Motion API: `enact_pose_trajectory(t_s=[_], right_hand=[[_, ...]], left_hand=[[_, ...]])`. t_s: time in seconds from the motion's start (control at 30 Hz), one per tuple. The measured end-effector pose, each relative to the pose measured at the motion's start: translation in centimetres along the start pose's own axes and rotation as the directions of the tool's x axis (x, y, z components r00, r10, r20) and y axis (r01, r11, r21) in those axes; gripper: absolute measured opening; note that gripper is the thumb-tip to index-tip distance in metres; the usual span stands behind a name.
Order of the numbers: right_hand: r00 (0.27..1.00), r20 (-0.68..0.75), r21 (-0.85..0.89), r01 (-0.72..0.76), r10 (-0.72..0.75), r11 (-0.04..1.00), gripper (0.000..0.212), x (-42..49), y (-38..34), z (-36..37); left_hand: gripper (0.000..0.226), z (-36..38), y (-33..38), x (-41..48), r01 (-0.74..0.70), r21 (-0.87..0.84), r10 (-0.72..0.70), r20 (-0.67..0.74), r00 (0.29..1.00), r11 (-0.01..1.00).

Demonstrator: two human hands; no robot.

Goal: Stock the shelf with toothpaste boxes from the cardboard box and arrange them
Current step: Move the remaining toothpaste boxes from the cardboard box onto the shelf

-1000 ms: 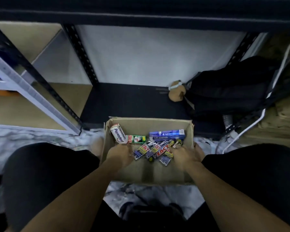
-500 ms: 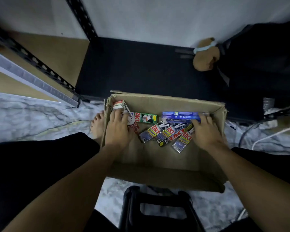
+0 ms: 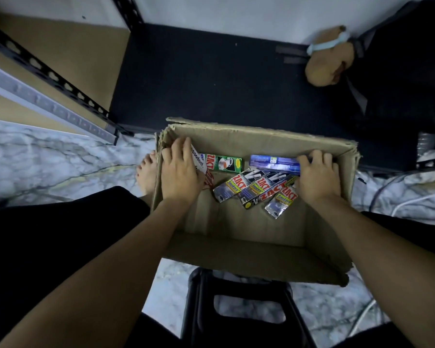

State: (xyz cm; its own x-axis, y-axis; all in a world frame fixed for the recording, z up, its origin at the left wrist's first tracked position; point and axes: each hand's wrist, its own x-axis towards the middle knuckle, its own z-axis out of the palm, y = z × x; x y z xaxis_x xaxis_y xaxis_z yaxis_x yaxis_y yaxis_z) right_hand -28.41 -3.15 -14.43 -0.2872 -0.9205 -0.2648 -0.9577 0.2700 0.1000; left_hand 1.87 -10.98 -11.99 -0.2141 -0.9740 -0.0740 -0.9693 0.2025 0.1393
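An open cardboard box (image 3: 249, 249) stands on the floor between my knees, in front of the dark bottom shelf (image 3: 211, 79). Inside lie several toothpaste boxes: a white and red one (image 3: 199, 159) at the far left, a green one (image 3: 224, 164), a blue one (image 3: 274, 162) along the far wall, and several purple ones (image 3: 255, 190) fanned out in the middle. My left hand (image 3: 180, 172) lies over the white and red box, fingers curled round it. My right hand (image 3: 317, 178) grips the right end of the blue box.
A black stool (image 3: 239, 310) sits under me at the near edge. A brown plush toy (image 3: 327, 64) and a black bag (image 3: 399, 79) occupy the shelf's right side. White cables (image 3: 412, 197) trail on the marble floor at right. My bare foot (image 3: 146, 172) is left of the box.
The camera tilted down and closer to the box. Both hands moved from the box's middle to its far corners, the left onto the white and red box, the right onto the blue box.
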Motion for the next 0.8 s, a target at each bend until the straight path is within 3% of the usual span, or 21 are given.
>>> enact_pose_trajectory(t_s=[0.17,0.3,0.47,0.7,0.8], right_hand=[[1.0,-0.027,0.002,0.012,-0.012,1.0,0.032,-0.5,-0.4,0.6],[1.0,-0.019,0.06,0.018,-0.017,0.998,0.035,-0.6,-0.2,1.2],[0.996,0.033,-0.046,0.09,-0.089,0.995,0.048,-0.7,0.5,2.0],[0.971,0.131,0.058,0.195,-0.201,0.979,0.06,-0.5,-1.2,2.5],[0.972,0.16,0.135,0.153,-0.174,0.979,0.065,-1.6,-1.8,3.7]], left_hand=[[0.067,-0.4,-0.2,-0.7,-0.049,0.036,0.05,-0.04,0.998,0.998],[0.05,-0.5,-0.5,-1.5,-0.049,0.013,0.049,-0.029,0.998,0.999],[0.045,-0.5,-0.7,-2.1,0.018,-0.303,0.025,0.136,0.99,0.953],[0.057,-0.5,-0.8,-2.4,0.082,-0.354,-0.012,0.194,0.981,0.932],[0.061,-0.5,-0.8,-2.2,0.109,-0.39,-0.03,0.205,0.978,0.914]])
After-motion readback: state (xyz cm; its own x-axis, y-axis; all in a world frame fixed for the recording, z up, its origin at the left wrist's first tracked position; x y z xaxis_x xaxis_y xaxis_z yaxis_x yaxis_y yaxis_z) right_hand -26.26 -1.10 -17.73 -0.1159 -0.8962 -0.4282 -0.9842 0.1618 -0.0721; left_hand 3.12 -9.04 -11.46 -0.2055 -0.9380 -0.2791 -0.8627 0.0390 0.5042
